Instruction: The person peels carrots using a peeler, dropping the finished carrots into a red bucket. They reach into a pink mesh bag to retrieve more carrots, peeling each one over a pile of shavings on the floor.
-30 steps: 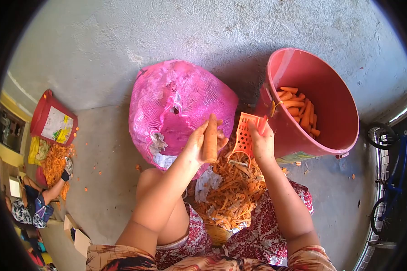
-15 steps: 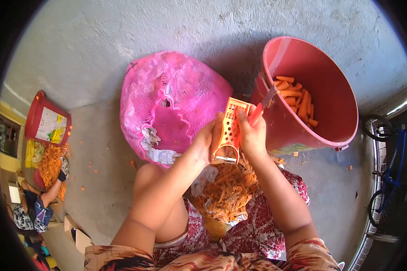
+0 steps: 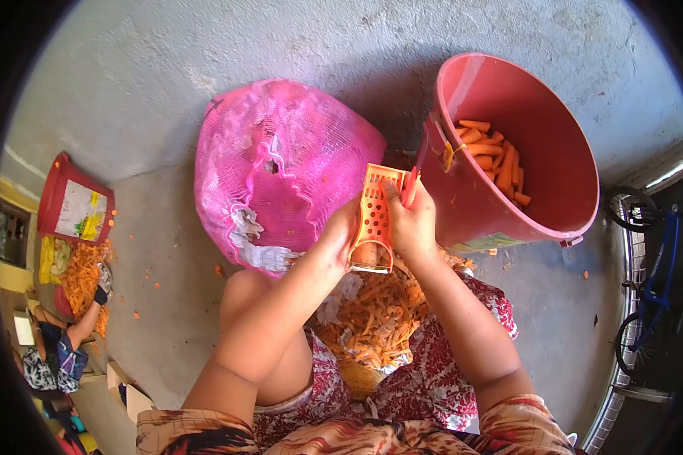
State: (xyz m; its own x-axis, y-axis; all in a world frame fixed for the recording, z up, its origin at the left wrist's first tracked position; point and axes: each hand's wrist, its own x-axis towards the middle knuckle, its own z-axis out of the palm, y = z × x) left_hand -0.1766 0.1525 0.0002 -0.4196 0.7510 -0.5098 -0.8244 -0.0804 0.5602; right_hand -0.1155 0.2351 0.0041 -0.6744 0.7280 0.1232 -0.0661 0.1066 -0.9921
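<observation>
An orange plastic grater [image 3: 375, 205], with slots at its top, round holes below and a wide opening at the lower end, is upright between my hands. My left hand [image 3: 344, 231] is closed around its left side, the fingers hidden behind it. My right hand [image 3: 413, 227] grips the right side, thumb on the perforated face. A red handle [image 3: 410, 188] sticks up from my right hand; the rest of that tool is hidden. Below my hands, a heap of carrot peelings [image 3: 376, 318] lies between my knees, over a yellowish container [image 3: 360, 379].
A large red bucket [image 3: 524, 98] holding carrots [image 3: 501, 159] leans at the right. A pink mesh sack [image 3: 296, 144] stands by the wall [image 3: 303, 38]. At far left are another red bucket [image 3: 57, 197], more peelings [image 3: 83, 277] and a seated person [image 3: 64, 356]. A blue bicycle [image 3: 653, 296] stands far right.
The grater has shifted slightly left with both hands and stands a little more upright. The red handle has turned more upright. The view has shifted a little.
</observation>
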